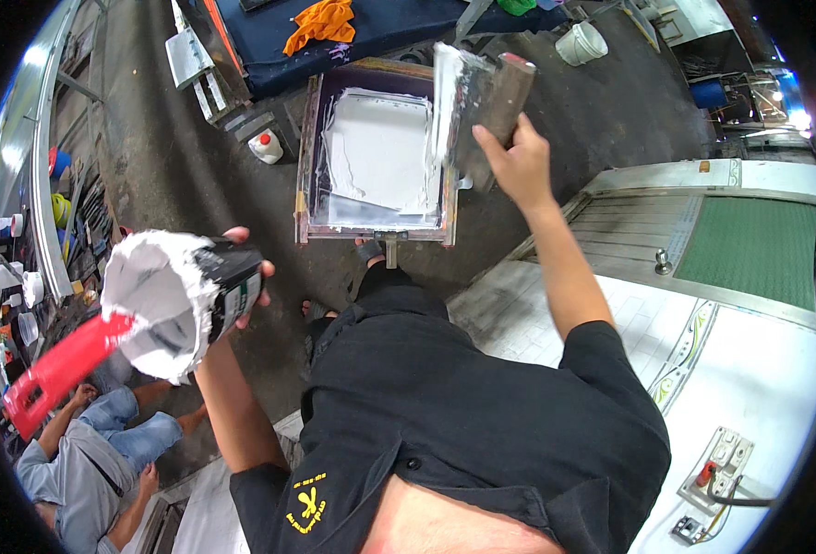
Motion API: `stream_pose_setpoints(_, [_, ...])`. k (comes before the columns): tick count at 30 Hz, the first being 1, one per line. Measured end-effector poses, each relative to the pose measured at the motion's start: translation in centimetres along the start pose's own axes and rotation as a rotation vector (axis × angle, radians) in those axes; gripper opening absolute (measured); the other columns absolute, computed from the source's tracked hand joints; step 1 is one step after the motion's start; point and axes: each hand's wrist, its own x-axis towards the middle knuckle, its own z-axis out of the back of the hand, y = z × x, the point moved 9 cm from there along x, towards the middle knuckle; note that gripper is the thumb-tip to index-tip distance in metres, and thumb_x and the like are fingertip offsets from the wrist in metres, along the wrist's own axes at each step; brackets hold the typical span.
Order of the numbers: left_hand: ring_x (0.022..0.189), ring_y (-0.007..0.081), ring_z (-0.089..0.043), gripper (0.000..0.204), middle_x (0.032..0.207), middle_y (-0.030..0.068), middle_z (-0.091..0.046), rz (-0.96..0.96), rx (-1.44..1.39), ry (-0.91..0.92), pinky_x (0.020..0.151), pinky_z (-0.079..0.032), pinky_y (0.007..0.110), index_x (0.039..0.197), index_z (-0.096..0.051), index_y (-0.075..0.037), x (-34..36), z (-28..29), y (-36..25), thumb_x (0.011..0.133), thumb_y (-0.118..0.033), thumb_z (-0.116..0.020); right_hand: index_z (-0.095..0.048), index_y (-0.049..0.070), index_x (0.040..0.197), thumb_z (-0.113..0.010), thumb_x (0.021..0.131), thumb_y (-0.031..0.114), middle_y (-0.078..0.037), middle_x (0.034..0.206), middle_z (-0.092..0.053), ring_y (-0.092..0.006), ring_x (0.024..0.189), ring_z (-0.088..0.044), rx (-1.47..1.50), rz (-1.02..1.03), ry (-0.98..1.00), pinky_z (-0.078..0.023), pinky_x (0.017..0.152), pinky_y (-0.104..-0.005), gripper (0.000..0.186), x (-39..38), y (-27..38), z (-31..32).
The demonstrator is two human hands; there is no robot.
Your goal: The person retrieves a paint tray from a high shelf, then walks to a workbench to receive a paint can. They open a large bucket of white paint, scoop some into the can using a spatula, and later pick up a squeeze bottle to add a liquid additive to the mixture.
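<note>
My left hand (246, 282) grips a black container (168, 295), tilted toward me, its mouth and rim thick with white paste; a red plastic scraper or spatula (66, 365) sticks out of it. My right hand (514, 162) holds a wide squeegee (500, 102) with a dark wooden-looking handle and a white-coated blade, raised at the right side of a screen printing frame (302, 175). Inside the frame lies a white rectangle of paste (376, 148) with ragged, built-up edges.
Blue-covered table (371, 28) with orange cloth (316, 20) beyond. White bottle with red cap (265, 148), white bucket (582, 44) on the floor. Seated person (94, 462) at lower left, cluttered shelving (30, 258) left. Green-panelled metal door (750, 249) and power sockets (722, 457) right.
</note>
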Motion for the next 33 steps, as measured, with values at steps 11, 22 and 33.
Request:
stream_pose_setpoints(11, [0.130,0.0505,-0.055,0.081,0.139,0.0300,-0.055,-0.548,0.263,-0.199,0.085,-0.062,0.062,0.156,-0.033,0.000,-10.1,2.2,0.3,0.096,-0.041,-0.070,-0.066,-0.008,0.100,-0.068,0.086,0.027,-0.033,0.100,-0.071,-0.0475,0.097,-0.071,-0.489,-0.550,0.200,-0.057,0.086,-0.0517,0.038,-3.7,-21.0,-14.0])
stream_pose_setpoints(22, [0.127,0.0508,-0.057,0.071,0.149,0.0279,-0.049,-0.489,0.113,-0.152,0.081,-0.063,0.061,0.155,-0.040,-0.005,-11.4,1.5,2.1,0.098,-0.037,-0.069,-0.064,-0.007,0.102,-0.068,0.087,0.024,-0.028,0.094,-0.074,-0.0434,0.094,-0.074,-0.610,-0.514,0.209,-0.060,0.083,-0.0505,0.034,-0.7,-20.4,-21.7])
stream_pose_setpoints(33, [0.127,0.0533,-0.055,0.077,0.153,0.0254,-0.044,-0.427,0.133,-0.153,0.087,-0.061,0.062,0.153,-0.041,0.000,-9.0,2.7,0.7,0.096,-0.043,-0.069,-0.059,-0.003,0.131,-0.070,0.099,0.012,-0.007,0.127,-0.068,-0.0188,0.115,-0.063,0.724,-0.566,0.212,-0.047,0.102,-0.0336,0.037,-2.4,-17.0,-11.5])
